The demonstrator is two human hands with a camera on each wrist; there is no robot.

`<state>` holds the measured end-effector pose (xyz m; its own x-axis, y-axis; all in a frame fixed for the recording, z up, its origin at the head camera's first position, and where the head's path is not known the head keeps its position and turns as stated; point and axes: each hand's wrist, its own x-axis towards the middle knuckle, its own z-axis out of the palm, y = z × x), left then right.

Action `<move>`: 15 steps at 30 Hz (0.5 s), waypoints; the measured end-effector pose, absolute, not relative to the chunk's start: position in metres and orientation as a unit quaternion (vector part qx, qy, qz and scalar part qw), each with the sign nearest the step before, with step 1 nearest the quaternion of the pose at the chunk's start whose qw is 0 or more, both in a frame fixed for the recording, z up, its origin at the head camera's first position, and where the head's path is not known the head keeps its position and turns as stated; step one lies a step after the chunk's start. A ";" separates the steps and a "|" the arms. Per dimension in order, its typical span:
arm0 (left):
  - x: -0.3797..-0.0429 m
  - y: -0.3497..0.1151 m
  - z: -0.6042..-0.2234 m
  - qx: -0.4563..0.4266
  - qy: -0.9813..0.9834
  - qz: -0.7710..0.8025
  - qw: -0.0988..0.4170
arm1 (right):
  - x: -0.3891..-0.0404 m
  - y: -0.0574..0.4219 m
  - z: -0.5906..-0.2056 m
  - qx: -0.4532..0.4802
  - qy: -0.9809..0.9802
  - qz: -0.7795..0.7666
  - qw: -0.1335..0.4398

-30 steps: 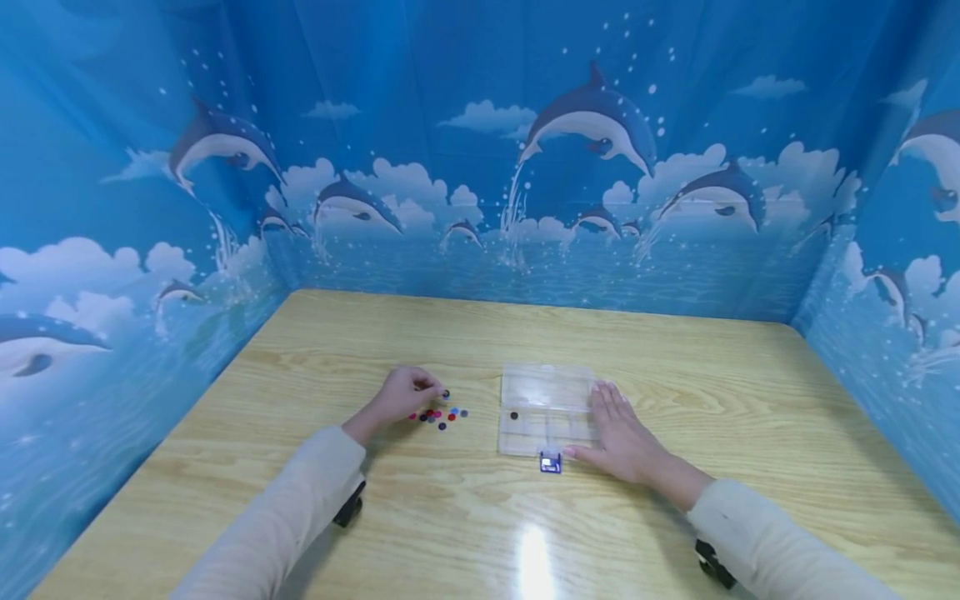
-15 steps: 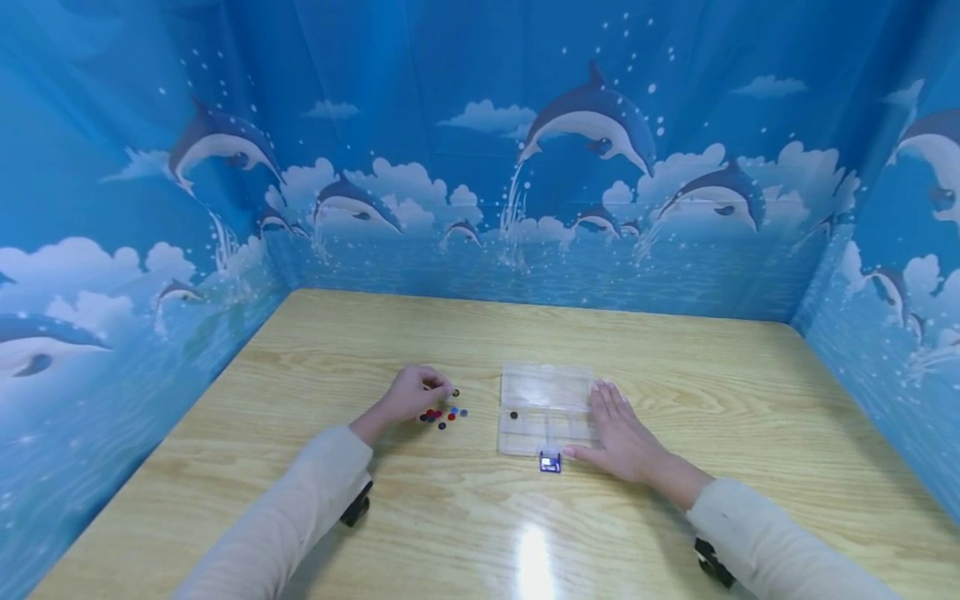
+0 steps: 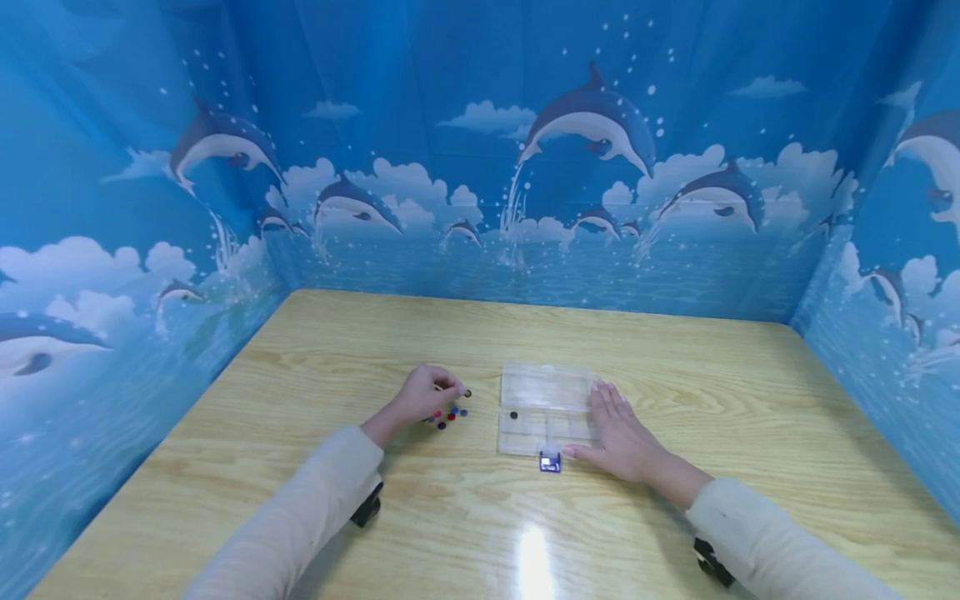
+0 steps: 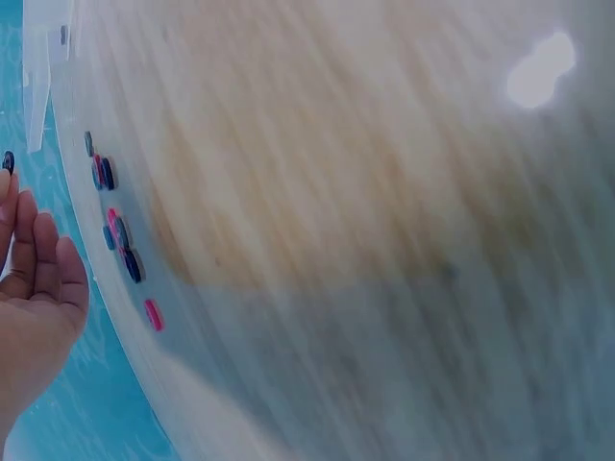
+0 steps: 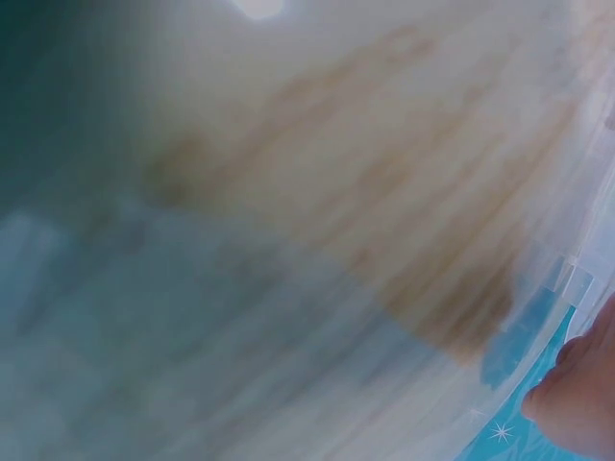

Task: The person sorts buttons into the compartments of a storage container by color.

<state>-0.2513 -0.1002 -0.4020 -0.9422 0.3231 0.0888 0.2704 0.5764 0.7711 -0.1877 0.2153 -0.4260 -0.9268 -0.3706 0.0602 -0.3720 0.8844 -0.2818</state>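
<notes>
1. Closest in, two pale sleeves (image 3: 300, 500) reach over the table (image 3: 457, 542), black devices (image 3: 367, 506) at the cuffs. The table's near edge is out of sight.
2. A blue piece (image 3: 550, 462) juts out at the middle of the near edge of a clear case (image 3: 534, 442), which hasn't shifted.
3. The right hand (image 3: 622, 437) hasn't budged either: fingers straight and side by side along the case's right edge, thumb spread towards its near edge. It seems to be steadying the case.
4. Loose buttons (image 3: 452, 417), red, pink, blue and dark, lie scattered beyond the case's left edge, well in from the table's left edge. The arriving arm now hides some of them from above.
5. Inside the case, one dark button (image 3: 513, 415) sits in the far left compartment, just as it did.
6. Here's the real change: the left hand (image 3: 422, 395) has slid rightwards, thumb and fingertip pinched on another dark button (image 3: 468, 393). That button is now past the scatter, just short of the case's left edge, and looks lifted. I'd judge it singled out and on its way across, not yet inside.
7. Farther back, the lid (image 3: 546, 385) lies folded away; past the table's far edge hangs a dolphin curtain (image 3: 420, 258).
</notes>
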 end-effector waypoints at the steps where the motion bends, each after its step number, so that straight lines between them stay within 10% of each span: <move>1: -0.251 -0.099 -0.402 0.164 0.887 0.431 0.034 | -0.188 0.215 -0.426 0.191 -0.971 0.147 0.001; 15: -0.251 -0.084 -0.405 0.149 0.881 0.446 0.049 | -0.188 0.215 -0.426 0.193 -0.970 0.150 0.003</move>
